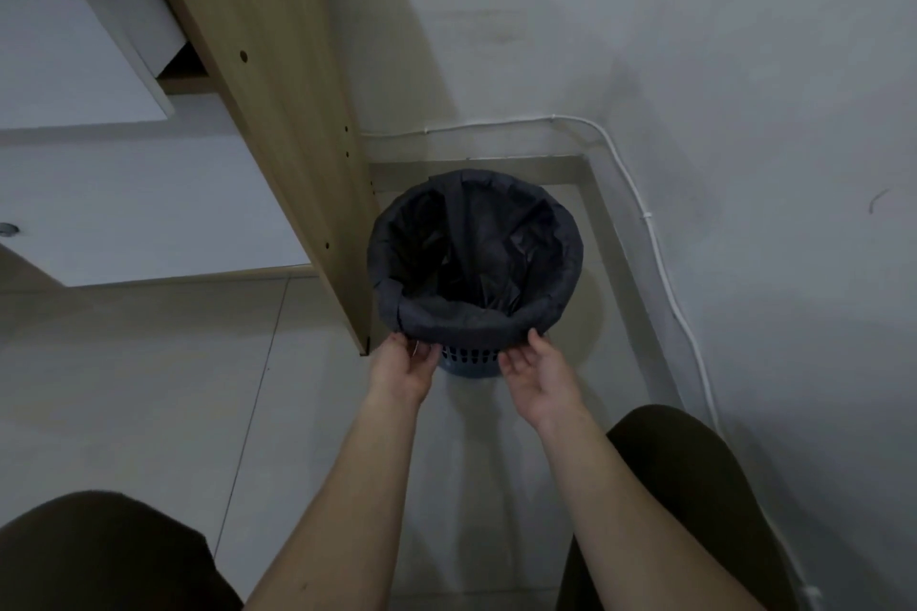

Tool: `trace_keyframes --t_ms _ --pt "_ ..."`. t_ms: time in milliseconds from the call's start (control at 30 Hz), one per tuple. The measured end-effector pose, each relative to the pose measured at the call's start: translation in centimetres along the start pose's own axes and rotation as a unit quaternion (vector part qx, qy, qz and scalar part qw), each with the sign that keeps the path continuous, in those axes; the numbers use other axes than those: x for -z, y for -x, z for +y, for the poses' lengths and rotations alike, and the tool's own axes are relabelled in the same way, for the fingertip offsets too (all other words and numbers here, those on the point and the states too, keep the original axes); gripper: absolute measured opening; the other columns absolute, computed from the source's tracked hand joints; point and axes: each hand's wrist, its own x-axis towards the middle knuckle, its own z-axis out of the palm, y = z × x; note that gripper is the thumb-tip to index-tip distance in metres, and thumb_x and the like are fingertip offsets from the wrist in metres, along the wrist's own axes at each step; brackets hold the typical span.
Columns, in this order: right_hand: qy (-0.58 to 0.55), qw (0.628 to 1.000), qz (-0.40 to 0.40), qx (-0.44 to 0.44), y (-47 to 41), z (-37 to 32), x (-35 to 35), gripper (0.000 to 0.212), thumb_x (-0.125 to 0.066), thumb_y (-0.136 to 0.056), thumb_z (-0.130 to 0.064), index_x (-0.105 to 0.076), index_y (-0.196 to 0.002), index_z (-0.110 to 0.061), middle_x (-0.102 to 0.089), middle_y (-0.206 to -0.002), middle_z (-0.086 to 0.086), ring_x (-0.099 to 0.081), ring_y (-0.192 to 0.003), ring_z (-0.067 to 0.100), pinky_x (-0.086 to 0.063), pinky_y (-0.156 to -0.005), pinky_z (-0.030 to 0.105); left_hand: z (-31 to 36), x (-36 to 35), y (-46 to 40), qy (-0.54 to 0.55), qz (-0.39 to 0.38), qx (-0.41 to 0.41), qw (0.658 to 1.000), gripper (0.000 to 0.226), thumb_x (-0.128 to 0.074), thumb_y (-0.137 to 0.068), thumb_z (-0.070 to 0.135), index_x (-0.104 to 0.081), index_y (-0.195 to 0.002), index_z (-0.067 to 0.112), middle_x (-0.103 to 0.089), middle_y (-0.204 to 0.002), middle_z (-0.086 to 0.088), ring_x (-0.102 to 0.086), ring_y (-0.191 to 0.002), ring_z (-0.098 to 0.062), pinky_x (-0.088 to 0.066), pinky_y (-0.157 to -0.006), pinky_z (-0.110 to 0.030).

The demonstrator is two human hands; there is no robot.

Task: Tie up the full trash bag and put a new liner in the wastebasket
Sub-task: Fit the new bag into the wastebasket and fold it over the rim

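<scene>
A round blue wastebasket (469, 360) with a perforated wall stands on the tiled floor in a corner. A dark grey liner (461, 318) lies inside it, its edge folded down over the whole rim. My left hand (404, 367) touches the folded edge at the near left of the rim, fingers curled on the plastic. Close beside it, my right hand (538, 375) has its fingertips at the near right of the folded edge. The inside of the liner looks hollow. No tied bag is in view.
A wooden desk side panel (278, 114) stands just left of the basket, with white drawers (84, 55) beyond it. The wall (694, 65) runs behind and to the right, with a white cable (660, 253) along it. My knees (689, 486) flank the bare floor near me.
</scene>
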Motion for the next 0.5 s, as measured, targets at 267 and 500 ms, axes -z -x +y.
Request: trace_keyframes --t_ms 267,500 --pt "-0.102 0.995 0.006 -0.005 0.2 0.1 -1.7 0.024 -0.052 -0.102 -0.014 -0.062 -0.12 -0.002 -0.067 -0.115 0.014 -0.063 -0.105 0.023 -0.049 -0.091 0.032 -1.0 -0.1 0.6 0.103 -0.063 0.002 0.993 0.027 -0.037 -0.102 0.009 -0.061 -0.11 0.001 -0.063 -0.118 -0.016 -0.061 -0.101 -0.028 -0.046 -0.104 -0.037" --pt "-0.091 0.996 0.002 -0.004 -0.2 0.6 -0.7 0.023 -0.05 -0.104 -0.017 -0.059 -0.123 -0.01 -0.065 -0.118 0.011 -0.061 -0.107 0.021 -0.044 -0.093 0.034 -1.7 0.2 -0.1 0.06 -0.047 0.017 0.997 0.031 -0.038 -0.108 0.019 -0.056 -0.128 0.003 -0.057 -0.134 -0.012 -0.056 -0.119 -0.029 -0.044 -0.102 -0.041"
